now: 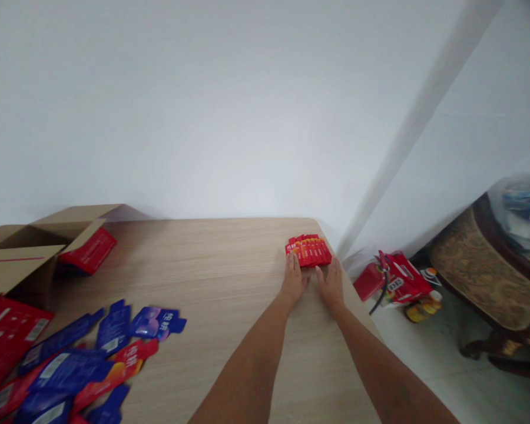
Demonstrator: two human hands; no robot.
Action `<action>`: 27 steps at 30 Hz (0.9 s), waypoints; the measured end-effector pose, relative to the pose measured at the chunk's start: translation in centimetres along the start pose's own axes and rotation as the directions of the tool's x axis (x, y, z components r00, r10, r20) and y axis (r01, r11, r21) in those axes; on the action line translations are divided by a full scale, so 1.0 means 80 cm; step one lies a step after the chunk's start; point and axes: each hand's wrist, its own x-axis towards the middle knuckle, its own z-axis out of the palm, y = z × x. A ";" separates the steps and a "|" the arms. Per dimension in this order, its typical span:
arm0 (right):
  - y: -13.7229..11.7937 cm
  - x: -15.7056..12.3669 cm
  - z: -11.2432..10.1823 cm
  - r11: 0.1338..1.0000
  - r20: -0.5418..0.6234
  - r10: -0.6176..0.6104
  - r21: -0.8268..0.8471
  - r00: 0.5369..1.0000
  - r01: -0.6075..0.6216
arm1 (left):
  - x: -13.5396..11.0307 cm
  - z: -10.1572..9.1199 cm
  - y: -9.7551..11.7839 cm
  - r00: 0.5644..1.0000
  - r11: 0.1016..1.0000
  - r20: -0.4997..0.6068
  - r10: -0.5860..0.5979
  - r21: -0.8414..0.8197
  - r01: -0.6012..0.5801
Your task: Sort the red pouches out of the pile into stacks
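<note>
Left grip loosely open, fingertips resting on the near left end of a row of red packets; apparently not closed around any of them. Right grip also open, fingers by the row's right end, thumb close to the near edge. Packets overlapping side by side at the far right corner of the surface. Seemingly busy with squaring up the row; probably calling next for light, even pressure from both ends, with care near the surface's right edge. Well apart to the left, a jumbled heap of blue packets with red ones among them, apparently yet to be arranged. Behind the heap, an open cardboard box. Down on the floor at right, a red bag.
</note>
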 end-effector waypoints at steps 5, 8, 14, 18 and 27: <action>-0.010 -0.014 -0.007 0.994 0.022 -0.018 -0.103 1.000 0.020 | -0.043 -0.001 0.003 0.999 1.000 -0.049 -0.010 0.007 0.010; -0.020 -0.038 -0.019 0.979 0.092 -0.045 -0.192 0.995 0.062 | -0.082 -0.006 0.008 0.999 0.999 -0.026 -0.022 -0.025 0.021; -0.040 -0.107 -0.065 0.957 0.187 -0.086 -0.256 0.979 0.133 | -0.176 -0.032 0.039 0.985 0.985 0.102 -0.142 -0.089 0.151; -0.054 -0.157 -0.101 0.958 0.222 -0.080 -0.252 0.972 0.137 | -0.265 -0.044 0.066 0.955 0.975 0.241 -0.176 -0.093 0.203; -0.083 -0.275 -0.174 0.962 0.260 -0.074 -0.235 0.963 0.137 | -0.435 -0.036 0.092 0.804 0.928 0.527 -0.277 -0.068 0.365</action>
